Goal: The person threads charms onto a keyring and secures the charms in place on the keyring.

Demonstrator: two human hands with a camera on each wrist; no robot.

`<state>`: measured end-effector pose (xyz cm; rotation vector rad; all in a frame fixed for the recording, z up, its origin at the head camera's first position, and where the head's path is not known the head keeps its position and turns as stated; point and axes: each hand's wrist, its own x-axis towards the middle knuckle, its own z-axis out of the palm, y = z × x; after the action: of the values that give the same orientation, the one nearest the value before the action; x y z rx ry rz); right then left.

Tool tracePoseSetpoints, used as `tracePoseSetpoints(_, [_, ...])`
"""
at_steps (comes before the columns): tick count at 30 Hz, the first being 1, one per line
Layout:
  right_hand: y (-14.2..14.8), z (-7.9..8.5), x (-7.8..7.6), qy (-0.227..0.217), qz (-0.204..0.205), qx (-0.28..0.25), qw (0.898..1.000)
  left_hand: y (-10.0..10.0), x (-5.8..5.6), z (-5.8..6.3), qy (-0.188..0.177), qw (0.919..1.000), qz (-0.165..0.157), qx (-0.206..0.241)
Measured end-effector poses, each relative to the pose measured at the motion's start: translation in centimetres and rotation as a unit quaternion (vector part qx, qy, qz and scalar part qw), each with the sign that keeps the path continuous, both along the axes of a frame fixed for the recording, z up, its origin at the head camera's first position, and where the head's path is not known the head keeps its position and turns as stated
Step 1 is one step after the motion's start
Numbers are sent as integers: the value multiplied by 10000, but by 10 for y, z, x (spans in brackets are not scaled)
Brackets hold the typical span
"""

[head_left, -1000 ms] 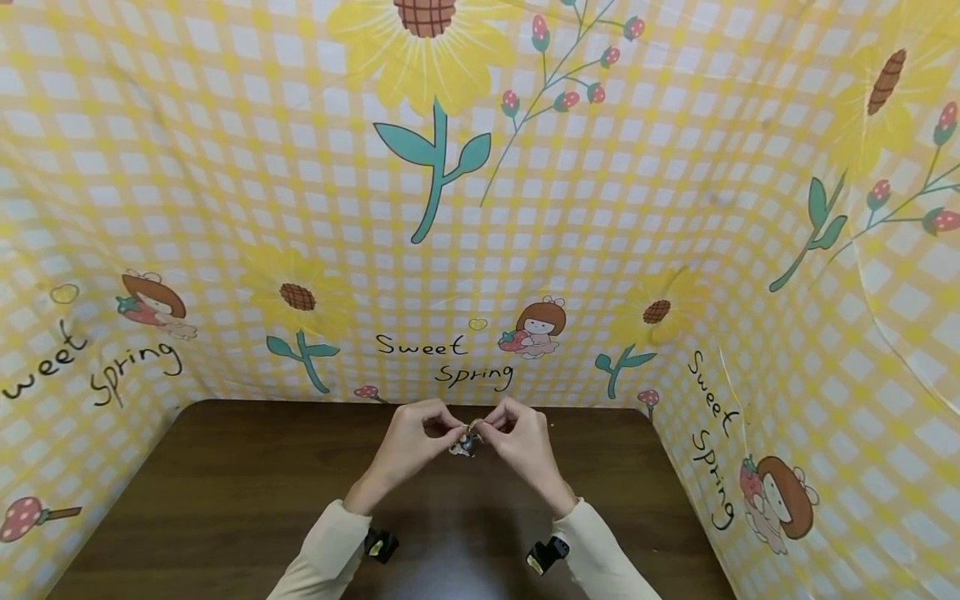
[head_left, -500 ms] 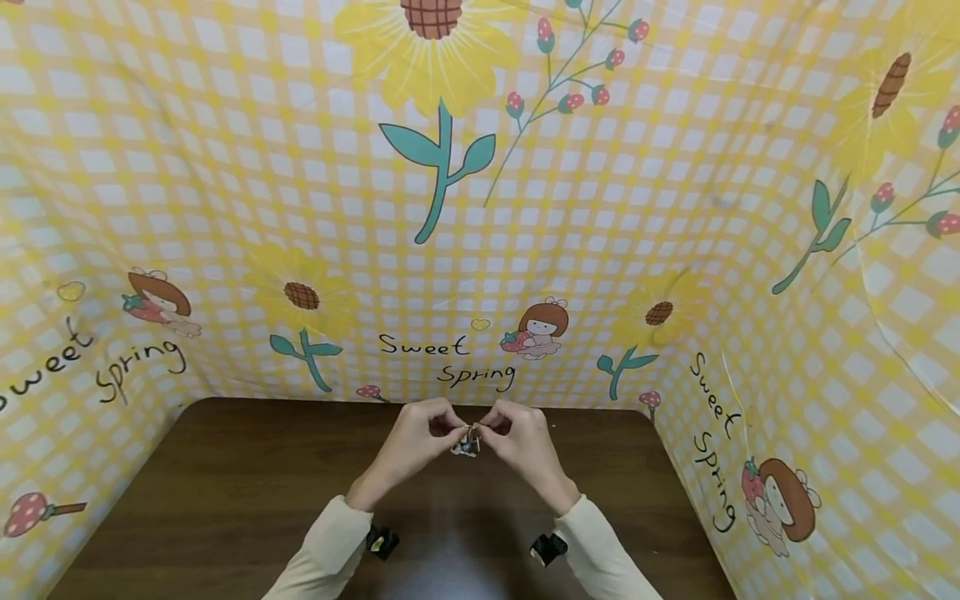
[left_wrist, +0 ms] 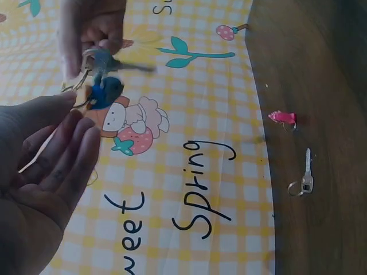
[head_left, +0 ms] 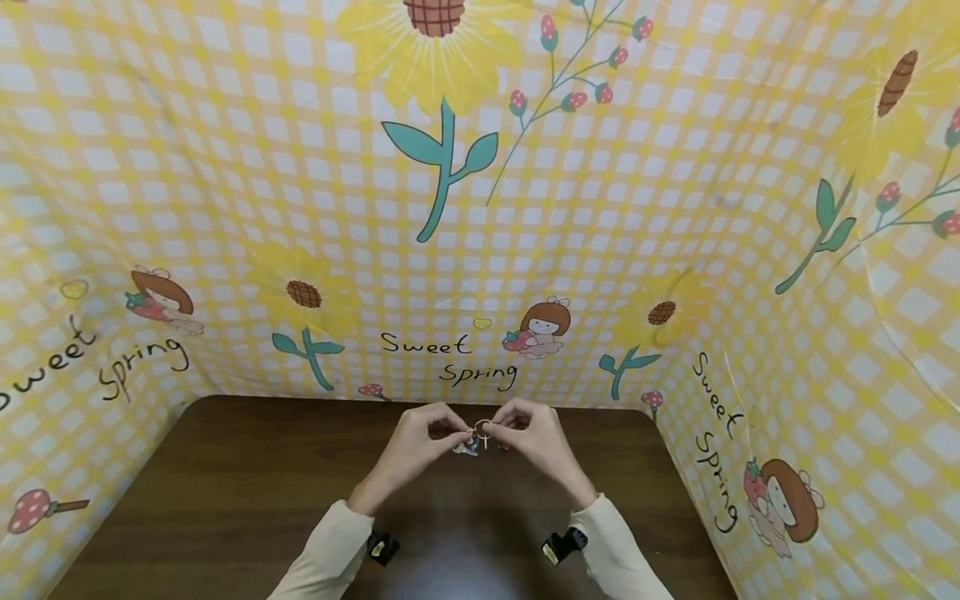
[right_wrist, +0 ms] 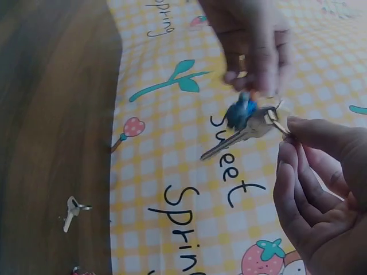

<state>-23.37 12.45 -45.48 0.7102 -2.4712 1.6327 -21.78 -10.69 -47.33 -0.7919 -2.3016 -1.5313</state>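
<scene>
In the head view, my left hand pinches the fitting of a small charm, and my right hand pinches a gold-coloured key ring. The hands are slightly apart above the table's far edge. A silver key hangs from the key ring at my right fingertips in the right wrist view. Beside it dangles the blue figurine charm, below my left thumb and forefinger in the left wrist view. Both are blurred, and whether the charm and key ring are linked cannot be told.
On the brown wooden table lie a pink charm and another key with a small ring. A yellow checked cloth with printed flowers rises behind the table and along both sides.
My right hand has shifted right, away from the left hand, and the gap between them has widened. The key ring and hanging key now show more plainly between the fingertips.
</scene>
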Motion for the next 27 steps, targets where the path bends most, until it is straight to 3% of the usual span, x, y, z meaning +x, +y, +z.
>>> tracePoseSetpoints(4, [6, 1, -1, 56, 25, 28, 10000, -1, -2, -3, -51, 9999, -91, -134])
tracePoseSetpoints(12, [28, -14, -5, -5, -632, 455, 9970, -9, -3, -7, -295, 9993, 124, -214])
tracePoseSetpoints(27, [76, -72, -18, 191, -1495, 939, 9841, -25, -4, -20, -430, 9969, 521, -402])
